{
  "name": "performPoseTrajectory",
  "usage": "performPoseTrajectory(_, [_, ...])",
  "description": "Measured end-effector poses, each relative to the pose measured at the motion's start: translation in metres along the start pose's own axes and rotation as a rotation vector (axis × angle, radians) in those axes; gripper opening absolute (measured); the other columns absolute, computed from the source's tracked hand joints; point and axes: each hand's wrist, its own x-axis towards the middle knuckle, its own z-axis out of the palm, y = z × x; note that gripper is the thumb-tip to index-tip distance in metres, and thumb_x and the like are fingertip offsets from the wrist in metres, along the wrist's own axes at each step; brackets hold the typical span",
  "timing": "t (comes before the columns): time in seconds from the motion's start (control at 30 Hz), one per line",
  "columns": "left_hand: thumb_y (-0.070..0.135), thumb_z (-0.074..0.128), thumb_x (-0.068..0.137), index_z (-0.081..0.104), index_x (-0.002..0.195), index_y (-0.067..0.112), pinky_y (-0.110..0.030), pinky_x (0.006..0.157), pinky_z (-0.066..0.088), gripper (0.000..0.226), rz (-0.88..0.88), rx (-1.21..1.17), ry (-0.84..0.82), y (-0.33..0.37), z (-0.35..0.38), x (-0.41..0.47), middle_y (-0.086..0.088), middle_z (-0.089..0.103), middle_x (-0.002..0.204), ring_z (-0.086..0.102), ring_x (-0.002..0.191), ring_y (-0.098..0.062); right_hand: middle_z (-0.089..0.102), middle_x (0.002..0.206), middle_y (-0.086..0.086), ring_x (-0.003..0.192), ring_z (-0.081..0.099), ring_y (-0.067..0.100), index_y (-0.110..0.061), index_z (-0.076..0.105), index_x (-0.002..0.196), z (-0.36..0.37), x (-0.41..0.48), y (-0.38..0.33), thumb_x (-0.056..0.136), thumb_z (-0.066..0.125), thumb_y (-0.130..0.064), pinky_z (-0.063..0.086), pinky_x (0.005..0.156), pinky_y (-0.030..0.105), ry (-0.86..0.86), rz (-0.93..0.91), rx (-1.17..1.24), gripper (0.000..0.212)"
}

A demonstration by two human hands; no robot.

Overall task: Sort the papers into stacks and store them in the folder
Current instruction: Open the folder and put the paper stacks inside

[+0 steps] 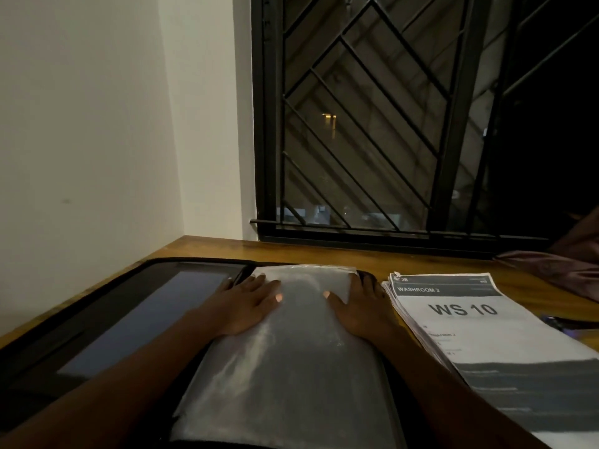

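From my remote seat I see the black zip-around folder [107, 306] lying open on the brown wooden table [324, 254]. A thick pack of clear, glossy plastic sleeves [291, 367] fills its right half. My left hand [246, 306] lies flat on the pack's far left edge, fingers stretched out and grasping nothing. Its thumb is on the plastic and its fingertips reach over towards the folder's dark inner pocket. My right hand [359, 309] mirrors it on the far right edge, also flat and released, thumb on the sleeve. Its fingers run along or just off the sleeve's side; I cannot tell whether any slip beneath it.

Just to the right of that hand, close to the folder, sits the fanned stack of white printed papers [479, 335]. The top sheet reads "WASHROOM 2" and "WS 10". A dark pen-like object [570, 322], too dim to make out, lies at the stack's right edge. A crumpled maroon cloth [564, 264] lies beyond it. The black metal window grille [372, 124] stands behind the table.
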Motion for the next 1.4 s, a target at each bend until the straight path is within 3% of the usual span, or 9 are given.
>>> performPoseTrajectory(0.23, [0.083, -0.018, 0.056, 0.004, 0.154, 0.040, -0.050, 0.119, -0.003, 0.109, 0.024, 0.017, -0.052, 0.025, -0.005, -0.016, 0.001, 0.006, 0.165, 0.000, 0.151, -0.015, 0.018, 0.154, 0.013, 0.143, 0.018, 0.031, -0.016, 0.019, 0.148, -0.014, -0.024, 0.011, 0.090, 0.034, -0.064, 0.017, 0.117, 0.043, -0.013, 0.030, 0.012, 0.077])
performPoseTrajectory(0.37, [0.066, 0.022, 0.094, 0.012, 0.155, 0.036, -0.050, 0.119, 0.007, 0.068, -0.001, -0.017, -0.092, 0.035, -0.019, -0.011, 0.000, 0.006, 0.165, 0.007, 0.151, -0.021, 0.039, 0.143, 0.011, 0.132, 0.038, 0.026, -0.013, 0.034, 0.141, -0.025, -0.027, 0.005, 0.091, 0.052, -0.049, 0.031, 0.109, 0.033, 0.073, 0.056, 0.254, 0.065])
performPoseTrajectory(0.5, [0.046, 0.057, 0.094, 0.043, 0.143, 0.030, -0.032, 0.105, 0.037, 0.054, 0.041, -0.203, 0.146, 0.049, -0.026, 0.000, 0.003, 0.039, 0.150, 0.042, 0.134, -0.018, 0.058, 0.121, 0.005, 0.112, 0.055, 0.022, -0.012, 0.053, 0.124, -0.057, -0.022, 0.011, 0.088, 0.064, -0.025, 0.035, 0.079, 0.020, 0.101, 0.109, 0.468, 0.040])
performPoseTrajectory(0.7, [0.031, 0.062, 0.093, 0.062, 0.126, 0.024, -0.027, 0.100, 0.039, 0.033, 0.078, -0.323, 0.289, 0.089, -0.020, 0.020, 0.004, 0.057, 0.130, 0.050, 0.123, -0.014, 0.065, 0.105, 0.001, 0.099, 0.062, 0.020, -0.025, 0.063, 0.093, -0.110, -0.014, 0.059, 0.088, 0.064, -0.013, 0.051, 0.092, 0.040, 0.110, 0.175, 0.698, 0.013])
performPoseTrajectory(0.87, [0.015, 0.064, 0.090, 0.073, 0.105, 0.018, -0.017, 0.085, 0.045, 0.018, 0.082, -0.608, 0.365, 0.145, -0.008, 0.050, 0.000, 0.071, 0.109, 0.063, 0.100, -0.012, 0.064, 0.100, 0.008, 0.087, 0.059, 0.022, -0.019, 0.063, 0.093, -0.129, -0.013, 0.124, 0.089, 0.061, -0.014, 0.045, 0.068, 0.029, 0.198, 0.278, 0.469, 0.007])
performPoseTrajectory(0.93, [0.013, 0.066, 0.088, 0.074, 0.105, 0.016, -0.015, 0.080, 0.044, 0.018, 0.113, -0.637, 0.386, 0.172, -0.002, 0.060, 0.000, 0.072, 0.105, 0.063, 0.093, -0.010, 0.064, 0.106, 0.013, 0.084, 0.057, 0.022, -0.013, 0.060, 0.108, -0.130, -0.015, 0.149, 0.090, 0.060, -0.013, 0.042, 0.063, 0.028, 0.210, 0.325, 0.382, 0.018])
performPoseTrajectory(1.1, [0.016, 0.070, 0.085, 0.069, 0.107, 0.013, -0.028, 0.084, 0.053, 0.022, 0.104, -0.641, 0.380, 0.217, 0.010, 0.094, -0.004, 0.069, 0.107, 0.065, 0.098, -0.020, 0.060, 0.120, 0.019, 0.104, 0.059, 0.034, -0.010, 0.051, 0.127, -0.142, -0.019, 0.182, 0.087, 0.066, -0.022, 0.046, 0.082, 0.035, 0.221, 0.407, 0.190, 0.045])
performPoseTrajectory(1.23, [0.028, 0.070, 0.085, 0.068, 0.112, 0.012, -0.036, 0.090, 0.055, 0.032, -0.015, -0.631, 0.382, 0.219, 0.023, 0.122, -0.006, 0.068, 0.113, 0.065, 0.101, -0.022, 0.057, 0.127, 0.019, 0.113, 0.056, 0.034, -0.007, 0.045, 0.133, -0.145, -0.015, 0.187, 0.090, 0.063, -0.025, 0.046, 0.089, 0.036, 0.164, 0.407, 0.150, 0.050])
performPoseTrajectory(1.4, [0.023, 0.065, 0.090, 0.077, 0.094, 0.015, -0.035, 0.080, 0.058, 0.015, -0.047, -0.693, 0.480, 0.223, 0.031, 0.128, -0.002, 0.075, 0.093, 0.069, 0.081, -0.015, 0.062, 0.120, 0.008, 0.108, 0.059, 0.026, -0.016, 0.048, 0.128, -0.134, -0.017, 0.187, 0.088, 0.063, -0.034, 0.046, 0.093, 0.037, 0.162, 0.384, 0.116, 0.046])
